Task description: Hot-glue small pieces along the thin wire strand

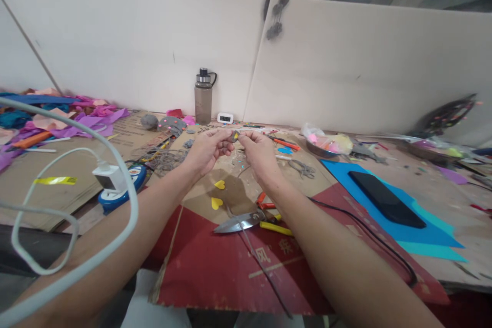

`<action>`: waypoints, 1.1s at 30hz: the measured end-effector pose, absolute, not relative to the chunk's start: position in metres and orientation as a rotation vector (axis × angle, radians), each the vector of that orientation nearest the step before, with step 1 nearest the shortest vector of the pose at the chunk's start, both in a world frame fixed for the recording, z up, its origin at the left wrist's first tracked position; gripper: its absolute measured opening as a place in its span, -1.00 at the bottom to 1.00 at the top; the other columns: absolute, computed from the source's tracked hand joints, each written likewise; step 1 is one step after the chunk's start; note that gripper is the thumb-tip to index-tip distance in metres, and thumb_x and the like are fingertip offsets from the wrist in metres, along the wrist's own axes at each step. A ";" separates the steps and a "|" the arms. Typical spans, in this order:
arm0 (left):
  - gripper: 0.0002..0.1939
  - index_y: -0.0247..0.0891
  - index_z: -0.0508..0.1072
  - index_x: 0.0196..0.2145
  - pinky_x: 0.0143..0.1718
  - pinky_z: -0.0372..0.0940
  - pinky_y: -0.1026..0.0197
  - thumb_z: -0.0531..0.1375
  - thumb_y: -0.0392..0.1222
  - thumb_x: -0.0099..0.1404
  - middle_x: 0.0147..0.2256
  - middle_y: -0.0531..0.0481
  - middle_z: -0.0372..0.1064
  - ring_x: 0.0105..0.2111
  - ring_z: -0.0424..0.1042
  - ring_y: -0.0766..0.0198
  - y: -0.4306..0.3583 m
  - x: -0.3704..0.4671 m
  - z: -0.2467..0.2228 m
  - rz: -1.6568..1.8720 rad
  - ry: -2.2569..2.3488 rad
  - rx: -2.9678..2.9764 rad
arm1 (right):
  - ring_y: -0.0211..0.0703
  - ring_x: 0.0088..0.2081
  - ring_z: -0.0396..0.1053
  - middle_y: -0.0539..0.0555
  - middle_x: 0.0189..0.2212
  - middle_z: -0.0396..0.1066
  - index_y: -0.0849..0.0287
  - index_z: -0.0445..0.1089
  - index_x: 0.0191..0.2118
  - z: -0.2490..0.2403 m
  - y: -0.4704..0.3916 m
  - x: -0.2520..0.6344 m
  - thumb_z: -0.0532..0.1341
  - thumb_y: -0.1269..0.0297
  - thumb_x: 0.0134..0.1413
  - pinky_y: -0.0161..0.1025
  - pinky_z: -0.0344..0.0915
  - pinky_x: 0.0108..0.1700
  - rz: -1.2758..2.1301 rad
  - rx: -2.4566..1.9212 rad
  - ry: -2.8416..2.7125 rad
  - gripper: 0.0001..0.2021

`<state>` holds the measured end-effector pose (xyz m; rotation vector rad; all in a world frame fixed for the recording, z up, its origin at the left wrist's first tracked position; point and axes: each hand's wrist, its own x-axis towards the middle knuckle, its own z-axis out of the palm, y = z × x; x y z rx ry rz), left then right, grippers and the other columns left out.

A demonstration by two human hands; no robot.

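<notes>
Over the middle of the cardboard, my left hand and my right hand meet, fingertips pinched on a small grey piece with yellow on it. The yellow patch looks heart-shaped; the piece's edges are hidden by the fingers. Below my hands lie two yellow heart cutouts. Nearer to me are scissors with orange-red handles, partly behind my right forearm. A yellow-handled tool lies against them.
Grey cord lies tangled at left, near a blue-and-white power strip. White cables loop across the left foreground. A bottle and small clock stand behind. At right, a phone rests on blue sheets.
</notes>
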<state>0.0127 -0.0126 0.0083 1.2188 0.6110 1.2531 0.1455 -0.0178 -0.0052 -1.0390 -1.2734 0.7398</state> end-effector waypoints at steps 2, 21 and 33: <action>-0.77 -0.37 0.48 -0.37 -0.57 0.19 0.37 0.31 -0.15 0.05 -0.56 0.03 0.35 -0.58 0.33 0.43 -0.014 0.013 0.009 1.268 0.653 1.264 | -0.36 -0.59 -0.01 -0.14 -0.64 0.15 0.18 0.30 -0.50 -0.005 -0.019 0.145 0.16 0.19 -0.11 -0.35 0.00 -0.49 0.727 -1.049 -1.288 -0.85; -0.83 -0.34 0.42 -0.48 -0.61 0.18 0.37 0.26 -0.16 0.07 -0.56 0.02 0.37 -0.61 0.36 0.41 -0.006 0.005 0.009 1.442 0.889 1.427 | -0.27 -0.52 0.18 -0.10 -0.57 0.23 0.19 0.31 -0.20 -0.003 -0.032 0.144 0.12 0.20 0.08 -0.32 0.08 -0.41 0.370 -1.197 -1.631 -0.80; -0.83 -0.31 0.33 -0.44 -0.69 0.06 0.45 0.27 -0.24 0.03 -0.47 0.07 0.34 -0.54 0.46 0.38 0.006 -0.004 0.010 1.564 0.854 1.059 | -0.20 -0.39 0.37 0.08 -0.44 0.48 0.18 0.45 -0.38 0.004 -0.031 0.163 -0.06 0.16 0.23 -0.32 0.17 -0.32 0.468 -1.467 -2.124 -0.61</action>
